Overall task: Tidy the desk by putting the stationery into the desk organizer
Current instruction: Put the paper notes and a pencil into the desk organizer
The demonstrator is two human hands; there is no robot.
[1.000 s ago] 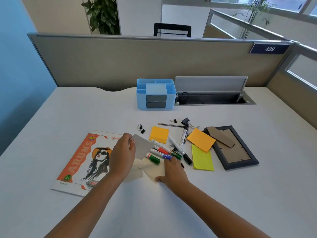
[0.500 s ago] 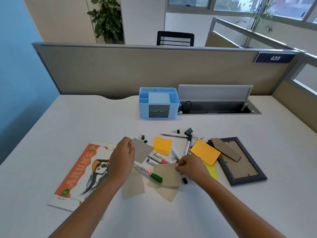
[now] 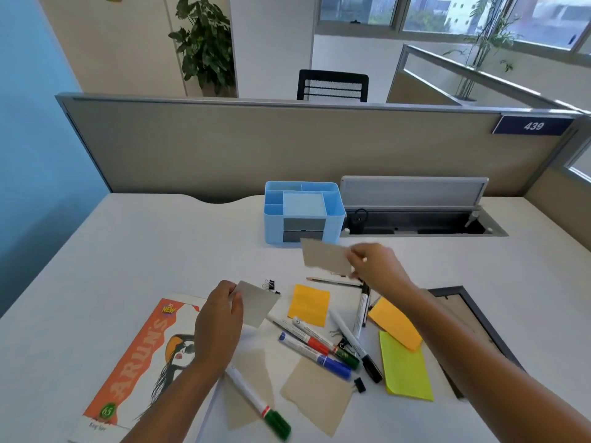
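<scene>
R hand [image 3: 374,266]: fingers pinch a grey card [image 3: 326,258], raised just in front of the blue organizer [image 3: 303,215]. L hand [image 3: 220,321]: fingers grip a second grey card [image 3: 257,303] above the tabletop [image 3: 160,251].

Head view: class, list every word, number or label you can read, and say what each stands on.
"439": blue sign on the partition.
"ARUN'S": orange booklet cover.
"ALL NEW": badge at the booklet's top.
"65": green badge near its bottom.
Line under that badge: too blurred.
Print on the markers: too small.
</scene>
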